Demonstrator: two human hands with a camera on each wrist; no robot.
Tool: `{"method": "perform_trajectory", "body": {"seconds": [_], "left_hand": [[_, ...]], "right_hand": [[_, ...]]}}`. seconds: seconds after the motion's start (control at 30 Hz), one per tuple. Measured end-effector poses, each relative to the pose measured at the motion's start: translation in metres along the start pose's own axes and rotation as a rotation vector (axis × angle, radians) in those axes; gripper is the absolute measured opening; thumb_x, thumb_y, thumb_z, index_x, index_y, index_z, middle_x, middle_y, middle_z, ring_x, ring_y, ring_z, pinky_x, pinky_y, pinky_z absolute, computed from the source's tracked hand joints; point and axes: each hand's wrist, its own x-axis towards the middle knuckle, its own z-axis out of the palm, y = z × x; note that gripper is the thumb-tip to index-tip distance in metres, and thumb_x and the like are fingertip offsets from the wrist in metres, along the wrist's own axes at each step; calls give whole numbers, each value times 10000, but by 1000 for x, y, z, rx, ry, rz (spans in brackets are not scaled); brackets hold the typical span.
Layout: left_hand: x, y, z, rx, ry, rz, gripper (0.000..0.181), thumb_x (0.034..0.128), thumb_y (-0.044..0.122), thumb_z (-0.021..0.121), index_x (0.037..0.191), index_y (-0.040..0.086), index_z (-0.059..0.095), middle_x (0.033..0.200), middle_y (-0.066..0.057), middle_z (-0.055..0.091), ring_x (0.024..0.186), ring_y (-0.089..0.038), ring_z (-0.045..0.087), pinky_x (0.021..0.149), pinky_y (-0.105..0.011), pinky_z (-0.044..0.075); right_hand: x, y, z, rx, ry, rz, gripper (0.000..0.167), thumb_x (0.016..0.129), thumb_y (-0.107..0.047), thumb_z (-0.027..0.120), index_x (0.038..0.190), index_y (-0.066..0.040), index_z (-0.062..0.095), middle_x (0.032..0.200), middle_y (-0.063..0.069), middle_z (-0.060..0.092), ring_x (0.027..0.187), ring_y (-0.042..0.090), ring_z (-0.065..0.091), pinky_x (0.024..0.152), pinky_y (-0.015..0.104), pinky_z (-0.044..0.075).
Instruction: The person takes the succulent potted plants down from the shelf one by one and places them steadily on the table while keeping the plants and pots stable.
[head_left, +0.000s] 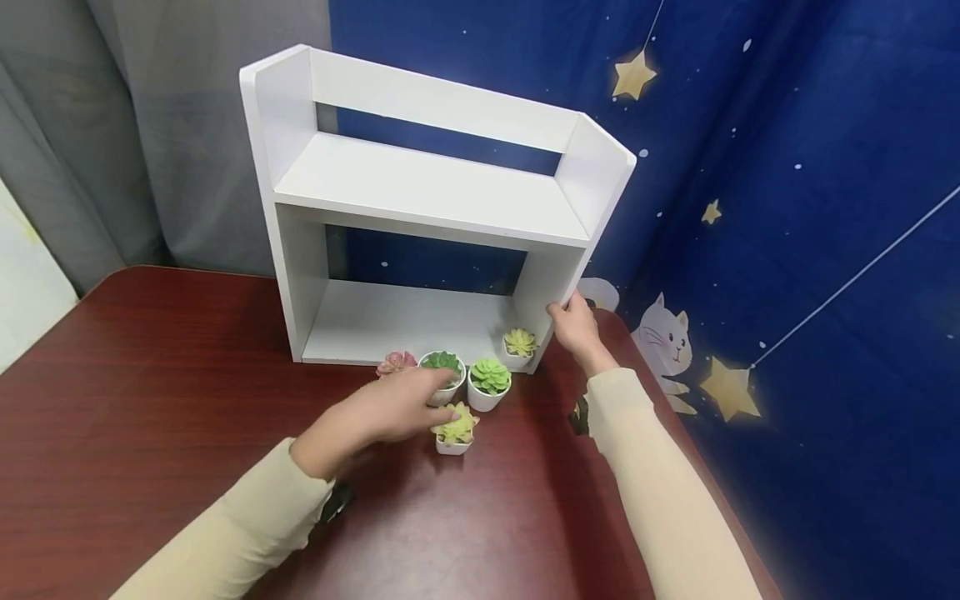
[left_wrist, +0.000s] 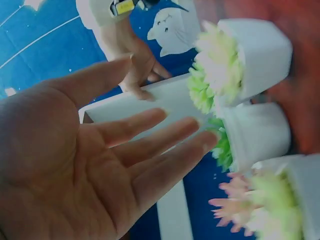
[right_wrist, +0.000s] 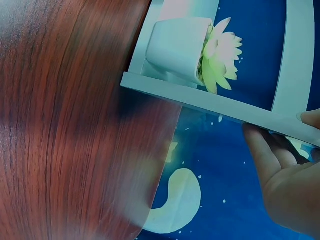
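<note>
A white two-tier shelf stands on the table, and my right hand grips the edge of its right side panel, thumb inside and fingers outside. My left hand hovers over the potted succulents with straight, spread fingers; its palm holds nothing. Near its fingertips are a yellow-green succulent, a bright green one and a dark green one. A pink succulent is partly hidden behind the hand. Another yellow-green succulent sits on the bottom board's right corner.
The dark red wooden table ends close to the shelf's right side. A grey curtain hangs behind at the left. Behind and to the right is a blue curtain printed with stars and a cat.
</note>
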Motion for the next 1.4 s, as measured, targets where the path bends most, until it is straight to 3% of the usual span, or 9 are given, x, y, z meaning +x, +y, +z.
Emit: {"method": "perform_trajectory", "body": {"seconds": [0.13,0.27,0.43,0.7,0.83,1.1,1.27,1.4], "left_hand": [[21,1,-11,109,-21,42,514,975,333,657,1411,80,557,1357,-89,657,1104,-224,641,917,-464,532],[46,-5,-14,79,-45,125,462,987,267,643,1384,41,581,1389,-118,640,1283,-273,608,1064,-476,502],[77,-11,-19,12,17,139,410,990,223,619,1357,42,604,1353,-125,661,1284,-289,611,1099,-453,484],[118,-7,-14,121,42,1,413,976,201,636,1363,61,603,1361,-124,654,1225,-263,640,1041,-429,523],[136,-6,-6,126,52,-50,423,962,172,670,1361,49,602,1368,-137,646,1250,-285,625,1063,-432,508],[157,-15,12,-66,47,-172,589,917,273,726,1399,-11,541,1424,-176,590,1327,-337,557,1130,-447,449],[164,-20,16,-249,35,-193,659,891,214,725,1421,-92,481,1450,-242,547,1355,-375,522,1146,-444,432],[171,-22,20,-287,3,-207,713,864,185,753,1448,-89,449,1469,-238,528,1363,-365,513,1155,-428,423]], "right_hand": [[0,1,0,-9,-10,-1,533,1021,-232,471,1529,-104,378,1507,195,513,1362,382,533,1132,536,434],[1,2,-1,17,-23,5,518,1024,-193,466,1512,-36,396,1496,221,513,1359,391,536,1124,528,449],[4,-1,-2,94,-43,8,499,1002,-139,474,1465,41,436,1475,253,521,1348,401,540,1121,528,452],[5,-8,-4,85,-95,78,479,984,-121,458,1418,82,479,1442,255,546,1282,348,558,1043,474,488],[5,-8,-7,63,-109,75,460,990,-121,443,1394,88,515,1410,250,571,1226,318,564,1032,450,483],[5,-7,-5,80,-78,54,450,990,-115,452,1386,87,527,1435,246,559,1330,354,538,1137,501,429],[5,-5,-3,76,-61,46,445,993,-115,456,1391,67,533,1426,237,571,1316,354,555,1129,502,440],[6,-4,-2,81,-73,38,447,1002,-117,452,1412,50,520,1440,228,564,1325,359,555,1135,512,439]]}}
